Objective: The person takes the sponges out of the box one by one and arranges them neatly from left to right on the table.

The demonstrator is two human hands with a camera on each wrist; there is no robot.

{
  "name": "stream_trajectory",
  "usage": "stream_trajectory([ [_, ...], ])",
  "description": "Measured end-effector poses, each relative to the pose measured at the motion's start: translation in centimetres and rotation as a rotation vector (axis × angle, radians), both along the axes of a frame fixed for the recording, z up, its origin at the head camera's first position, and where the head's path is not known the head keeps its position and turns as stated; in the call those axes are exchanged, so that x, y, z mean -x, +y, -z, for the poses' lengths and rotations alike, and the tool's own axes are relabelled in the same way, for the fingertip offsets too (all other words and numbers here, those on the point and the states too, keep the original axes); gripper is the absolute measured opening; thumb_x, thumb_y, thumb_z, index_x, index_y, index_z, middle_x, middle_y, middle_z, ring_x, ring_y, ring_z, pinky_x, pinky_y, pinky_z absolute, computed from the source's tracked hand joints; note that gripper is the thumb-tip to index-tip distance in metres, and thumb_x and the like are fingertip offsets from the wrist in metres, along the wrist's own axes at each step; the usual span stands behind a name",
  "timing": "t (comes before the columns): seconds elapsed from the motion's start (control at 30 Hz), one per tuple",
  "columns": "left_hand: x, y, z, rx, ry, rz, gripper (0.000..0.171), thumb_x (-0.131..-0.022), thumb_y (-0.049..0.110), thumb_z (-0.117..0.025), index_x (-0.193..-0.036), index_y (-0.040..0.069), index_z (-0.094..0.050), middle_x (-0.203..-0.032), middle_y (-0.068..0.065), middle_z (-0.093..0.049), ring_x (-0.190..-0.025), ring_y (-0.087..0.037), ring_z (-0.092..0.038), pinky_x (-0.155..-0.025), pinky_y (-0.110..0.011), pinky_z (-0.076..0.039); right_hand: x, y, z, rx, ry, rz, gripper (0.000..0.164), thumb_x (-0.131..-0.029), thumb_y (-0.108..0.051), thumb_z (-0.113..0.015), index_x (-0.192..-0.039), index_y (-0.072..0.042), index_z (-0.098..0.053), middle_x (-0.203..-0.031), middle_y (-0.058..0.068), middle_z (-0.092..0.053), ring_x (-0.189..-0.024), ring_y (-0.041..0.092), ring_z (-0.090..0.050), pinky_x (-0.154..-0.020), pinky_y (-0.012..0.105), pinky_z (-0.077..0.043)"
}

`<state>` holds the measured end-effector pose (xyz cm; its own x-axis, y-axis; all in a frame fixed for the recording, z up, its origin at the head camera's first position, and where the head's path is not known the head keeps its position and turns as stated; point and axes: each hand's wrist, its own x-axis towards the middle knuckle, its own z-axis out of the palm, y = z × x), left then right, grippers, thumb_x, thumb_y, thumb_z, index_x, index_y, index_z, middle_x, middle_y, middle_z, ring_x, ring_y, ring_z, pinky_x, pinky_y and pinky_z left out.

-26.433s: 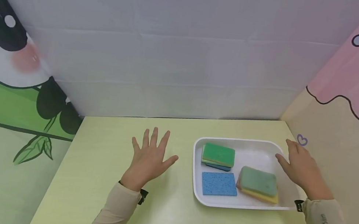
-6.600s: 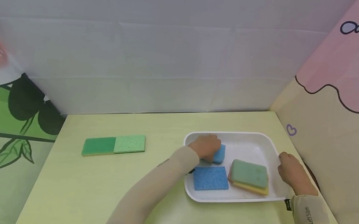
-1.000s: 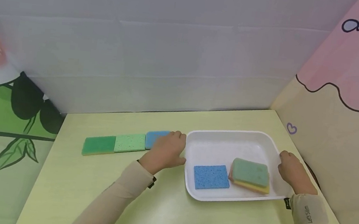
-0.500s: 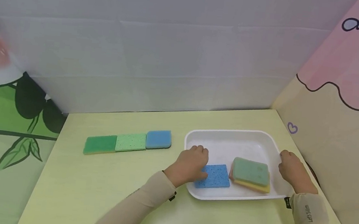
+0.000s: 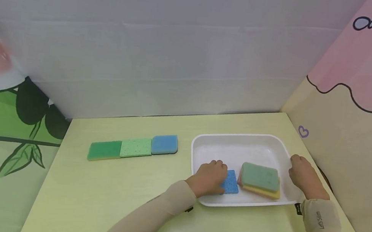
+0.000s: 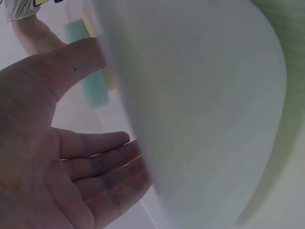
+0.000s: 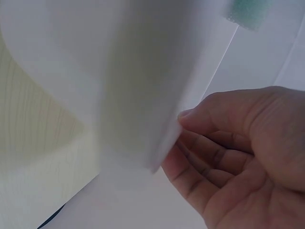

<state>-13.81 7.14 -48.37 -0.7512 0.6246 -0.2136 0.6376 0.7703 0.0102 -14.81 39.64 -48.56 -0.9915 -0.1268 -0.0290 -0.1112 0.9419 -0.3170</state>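
Note:
My left hand (image 5: 208, 178) is inside the white tray (image 5: 227, 204), over a speckled blue sponge (image 5: 231, 182), hiding its left part. Its fingers lie toward the sponge's far edge, the thumb toward the near edge. In the left wrist view, the fingers (image 6: 95, 169) are fairly straight, set well apart from the thumb, and the tray wall covers their tips. At the tray's right end, my right hand (image 5: 306, 176) grips the rim, thumb on one side and curled fingers on the other, as the right wrist view shows.
Beside the blue sponge, a pale green sponge (image 5: 260, 177) lies on a yellow one (image 5: 263, 193) in the tray. On the table, a dark green sponge (image 5: 104, 150), a light green sponge (image 5: 136, 147) and a smooth blue sponge (image 5: 164, 144) form a row. Fabric walls (image 5: 179, 54) border the table.
The smooth blue sponge joined the two green ones in the row, having come from the tray. My left hand left it and moved right, over the speckled blue sponge. The right hand stayed on the rim.

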Motion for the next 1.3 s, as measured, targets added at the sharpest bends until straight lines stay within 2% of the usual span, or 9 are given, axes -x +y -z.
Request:
stream_trajectory([
  [0.2, 0.2, 0.6, 0.6, 0.035, 0.006, 0.0, 0.06, -0.082, 0.049, -0.078, -0.117, 0.003, -0.062, -0.095, -0.004, -0.057, -0.081, -0.015, -0.052, -0.061, -0.028, -0.052, 0.1, 0.0, 0.0, -0.002, -0.003, 0.002, 0.023, -0.086, 0.009, -0.045, -0.105, 0.021, -0.047, -0.093, 0.036, -0.052, -0.083, 0.049, -0.057, -0.07, 0.059, -0.047],
  [0.57, 0.3, 0.6, 1.2, 0.079, -0.057, -0.02, 0.055, -0.082, 0.039, -0.082, -0.119, 0.003, -0.063, -0.098, -0.006, -0.059, -0.082, -0.016, -0.053, -0.066, -0.03, -0.054, 0.2, 0.0, 0.0, -0.001, 0.001, 0.002, 0.021, -0.086, 0.009, -0.045, -0.104, 0.02, -0.048, -0.092, 0.035, -0.052, -0.083, 0.048, -0.057, -0.07, 0.059, -0.047],
  [0.9, 0.5, 0.6, 1.9, 0.089, -0.033, 0.009, 0.05, -0.084, 0.038, -0.08, -0.117, 0.003, -0.064, -0.095, -0.005, -0.059, -0.08, -0.015, -0.055, -0.065, -0.03, -0.055, 0.3, 0.1, 0.1, -0.007, -0.004, 0.007, 0.022, -0.086, 0.009, -0.046, -0.105, 0.02, -0.048, -0.092, 0.035, -0.052, -0.082, 0.047, -0.057, -0.07, 0.058, -0.047],
  [1.1, 0.5, 0.5, 1.5, 0.073, -0.07, 0.002, 0.055, -0.082, 0.041, -0.081, -0.118, 0.004, -0.064, -0.095, -0.004, -0.059, -0.08, -0.015, -0.054, -0.065, -0.029, -0.054, 0.3, 0.0, 0.1, -0.002, -0.013, 0.006, 0.022, -0.086, 0.009, -0.046, -0.105, 0.021, -0.048, -0.093, 0.035, -0.053, -0.083, 0.047, -0.057, -0.07, 0.058, -0.048],
  [1.3, 1.0, -0.3, 0.3, 0.074, -0.056, 0.004, 0.056, -0.082, 0.042, -0.081, -0.118, 0.003, -0.064, -0.094, -0.004, -0.058, -0.08, -0.015, -0.054, -0.065, -0.03, -0.054, 0.2, -0.3, 0.0, -0.002, -0.009, 0.006, 0.021, -0.086, 0.009, -0.045, -0.104, 0.02, -0.048, -0.092, 0.035, -0.053, -0.082, 0.047, -0.057, -0.069, 0.058, -0.048],
])
